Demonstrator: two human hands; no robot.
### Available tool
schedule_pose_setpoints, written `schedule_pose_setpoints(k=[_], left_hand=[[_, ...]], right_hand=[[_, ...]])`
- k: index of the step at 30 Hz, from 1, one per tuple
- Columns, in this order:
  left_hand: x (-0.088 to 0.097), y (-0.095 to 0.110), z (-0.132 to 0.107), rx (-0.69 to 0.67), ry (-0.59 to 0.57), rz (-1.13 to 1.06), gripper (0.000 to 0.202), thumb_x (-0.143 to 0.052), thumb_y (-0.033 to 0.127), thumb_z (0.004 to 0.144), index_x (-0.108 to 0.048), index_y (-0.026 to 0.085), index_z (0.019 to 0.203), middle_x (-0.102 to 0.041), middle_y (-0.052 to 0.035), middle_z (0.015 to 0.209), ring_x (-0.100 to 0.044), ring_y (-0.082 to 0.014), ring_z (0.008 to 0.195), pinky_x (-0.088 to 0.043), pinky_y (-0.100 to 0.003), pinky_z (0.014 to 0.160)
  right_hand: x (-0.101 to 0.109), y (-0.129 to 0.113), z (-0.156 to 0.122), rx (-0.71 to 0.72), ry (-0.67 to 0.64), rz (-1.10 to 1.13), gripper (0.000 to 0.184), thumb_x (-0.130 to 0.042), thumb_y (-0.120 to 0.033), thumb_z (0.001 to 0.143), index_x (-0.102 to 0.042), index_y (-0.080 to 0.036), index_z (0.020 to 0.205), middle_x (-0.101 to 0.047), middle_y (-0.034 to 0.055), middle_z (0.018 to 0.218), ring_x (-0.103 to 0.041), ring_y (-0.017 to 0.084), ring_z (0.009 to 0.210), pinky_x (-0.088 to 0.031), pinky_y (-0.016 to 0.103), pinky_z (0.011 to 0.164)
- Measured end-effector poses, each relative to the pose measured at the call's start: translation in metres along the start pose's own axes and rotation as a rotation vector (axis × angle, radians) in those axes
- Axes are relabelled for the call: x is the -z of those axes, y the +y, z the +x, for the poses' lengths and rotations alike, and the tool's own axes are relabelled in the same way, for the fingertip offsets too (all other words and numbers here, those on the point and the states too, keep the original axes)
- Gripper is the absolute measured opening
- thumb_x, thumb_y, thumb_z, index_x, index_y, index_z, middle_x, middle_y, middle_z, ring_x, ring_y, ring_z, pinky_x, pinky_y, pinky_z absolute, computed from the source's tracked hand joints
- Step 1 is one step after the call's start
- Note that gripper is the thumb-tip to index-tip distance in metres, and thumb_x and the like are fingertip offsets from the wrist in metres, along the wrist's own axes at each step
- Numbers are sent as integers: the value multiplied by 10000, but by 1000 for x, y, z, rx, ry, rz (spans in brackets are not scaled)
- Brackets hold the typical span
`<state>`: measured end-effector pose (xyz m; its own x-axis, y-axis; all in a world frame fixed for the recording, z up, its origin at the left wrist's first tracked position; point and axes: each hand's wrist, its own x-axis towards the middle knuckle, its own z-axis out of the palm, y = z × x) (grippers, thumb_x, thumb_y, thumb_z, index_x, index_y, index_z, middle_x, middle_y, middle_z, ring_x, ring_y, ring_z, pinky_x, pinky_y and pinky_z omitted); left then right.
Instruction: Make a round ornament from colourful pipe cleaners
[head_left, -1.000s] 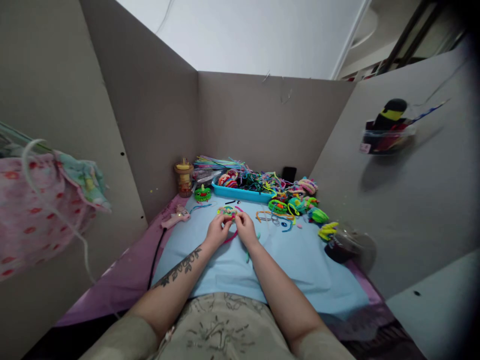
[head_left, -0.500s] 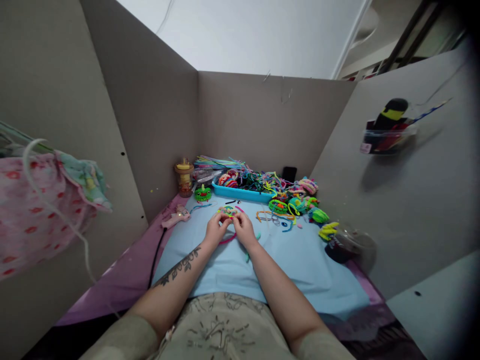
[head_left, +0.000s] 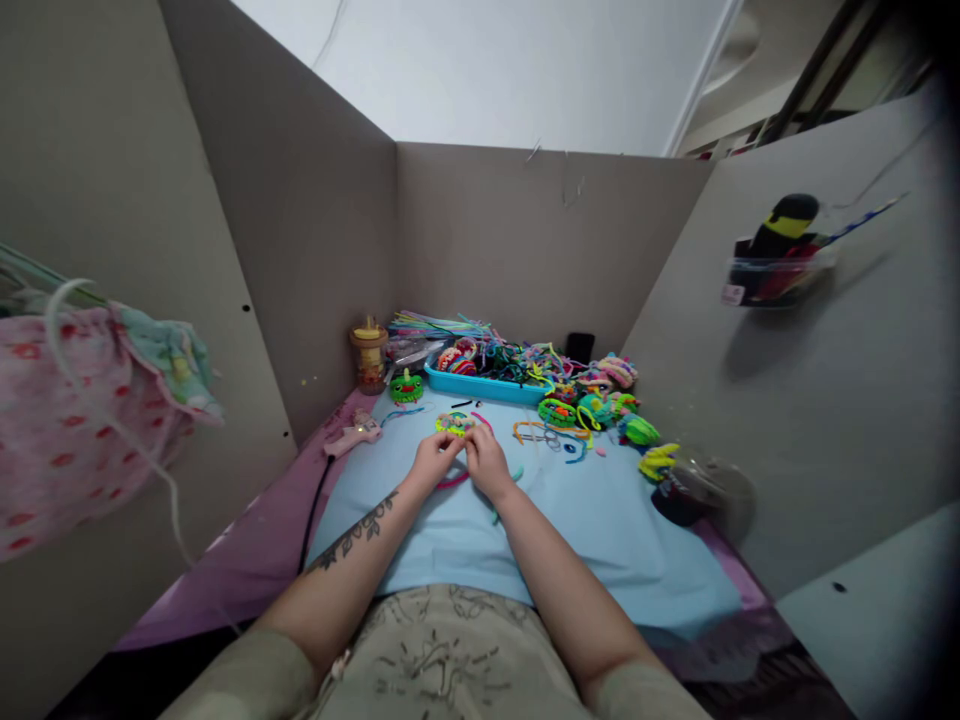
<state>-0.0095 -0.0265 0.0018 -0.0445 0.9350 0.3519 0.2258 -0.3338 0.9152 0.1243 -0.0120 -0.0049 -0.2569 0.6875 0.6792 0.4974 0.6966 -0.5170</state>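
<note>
My left hand [head_left: 433, 460] and my right hand [head_left: 489, 466] meet at the fingertips over the blue cloth, both closed in a pinch. At the left fingertips is a small round yellow-green pipe cleaner piece [head_left: 453, 424] with mixed colours in its middle. A pink pipe cleaner [head_left: 454, 481] curves below the hands, and pink also shows above the right fingers; the pinch itself is hidden by the fingers. Beside the right wrist lies a teal pipe cleaner [head_left: 517, 473], partly covered by the arm.
Behind the hands stands a blue tray [head_left: 487, 388] of tangled pipe cleaners. A green figure [head_left: 406, 387] and a lidded cup [head_left: 369, 358] are at left, near a pink glue gun [head_left: 355, 436]. Scissors [head_left: 551, 437], finished pieces [head_left: 556, 412] and a dark container [head_left: 679, 498] lie rightward.
The fingertips have drawn slightly down and toward me, so more of the yellow-green piece shows. Pink seen between the fingertips before is now covered. The surroundings stay the same.
</note>
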Motion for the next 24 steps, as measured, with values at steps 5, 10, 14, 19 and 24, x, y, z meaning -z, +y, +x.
schedule_pose_setpoints(k=[5,10,14,19,24], left_hand=[[1,2,-1,33,-32,-108,279,-653,412,684,-643,134,659,-606,-10,609,-516,-129,585,-396,-252,594],[2,5,0,27,-18,-166,275,-671,410,672,-621,142,642,-577,4,589,-494,-115,571,-392,-251,590],[3,6,0,19,18,-186,282,-650,416,695,-596,146,632,-553,13,580,-481,-111,571,-394,-251,583],[3,5,0,16,35,-173,315,-626,442,715,-591,140,632,-533,18,563,-466,-106,553,-399,-247,545],[2,5,0,39,19,-156,348,-628,475,707,-609,135,630,-545,10,555,-470,-110,548,-410,-251,539]], right_hand=[[1,1,-1,32,6,0,119,-405,-157,842,-507,-205,803,-494,53,824,-511,196,807,-447,334,730],[3,-1,0,23,38,63,119,-427,-180,855,-527,-203,795,-513,46,811,-522,191,813,-450,331,744],[2,-4,0,6,76,126,120,-437,-195,867,-556,-200,859,-548,57,868,-540,189,857,-463,335,770],[3,-4,-1,36,113,117,203,-444,-167,853,-593,-216,980,-580,75,964,-549,202,969,-469,372,849],[4,-1,-2,57,110,96,266,-442,-135,842,-645,-225,988,-594,75,977,-576,191,947,-486,364,845]])
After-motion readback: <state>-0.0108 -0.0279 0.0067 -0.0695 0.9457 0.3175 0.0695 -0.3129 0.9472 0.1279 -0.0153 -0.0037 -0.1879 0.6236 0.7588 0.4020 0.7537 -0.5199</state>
